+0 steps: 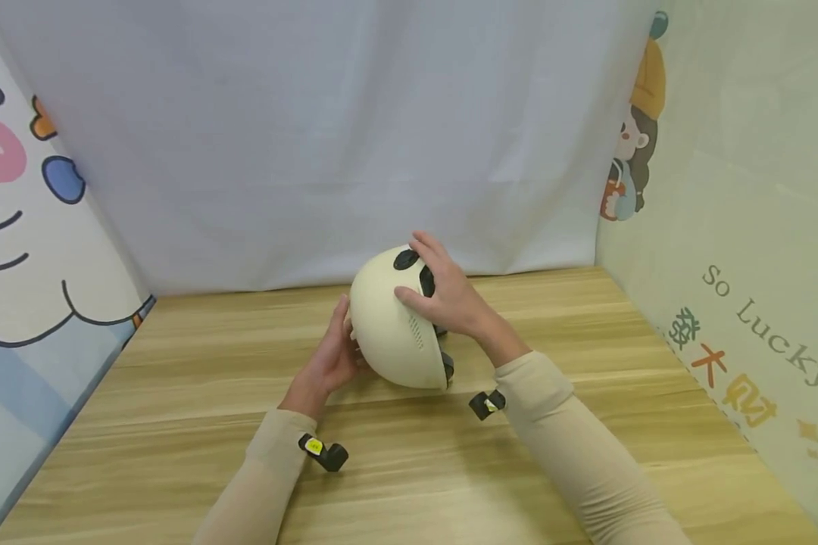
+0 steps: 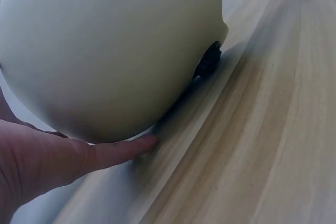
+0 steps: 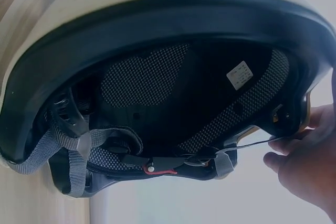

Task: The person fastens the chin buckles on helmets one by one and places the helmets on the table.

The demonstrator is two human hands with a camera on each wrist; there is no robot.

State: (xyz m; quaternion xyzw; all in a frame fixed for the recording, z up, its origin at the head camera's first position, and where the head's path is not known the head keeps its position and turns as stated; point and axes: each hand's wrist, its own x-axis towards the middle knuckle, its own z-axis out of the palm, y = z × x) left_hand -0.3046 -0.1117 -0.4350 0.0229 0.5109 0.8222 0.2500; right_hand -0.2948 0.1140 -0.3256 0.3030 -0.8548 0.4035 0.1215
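A cream helmet (image 1: 388, 325) with black round vents lies tilted over the wooden table, its opening turned to the right. My left hand (image 1: 334, 354) supports the crown from the left, a finger straight along the shell in the left wrist view. At the upper right rim, my right hand (image 1: 448, 291) holds the helmet, its thumb on the outer shell. Inside, the right wrist view shows dark padding (image 3: 142, 80), a white label (image 3: 239, 75), grey straps (image 3: 79, 166) and a buckle with a red tab (image 3: 157, 170). The fingers of my left hand are partly hidden beneath the shell.
The wood-grain table (image 1: 198, 378) runs back to a pale curtain (image 1: 313, 151). A cartoon-printed panel (image 1: 34, 227) stands at the left, and a pale wall (image 1: 743, 189) with lettering at the right. Small black cameras sit at both wrists.
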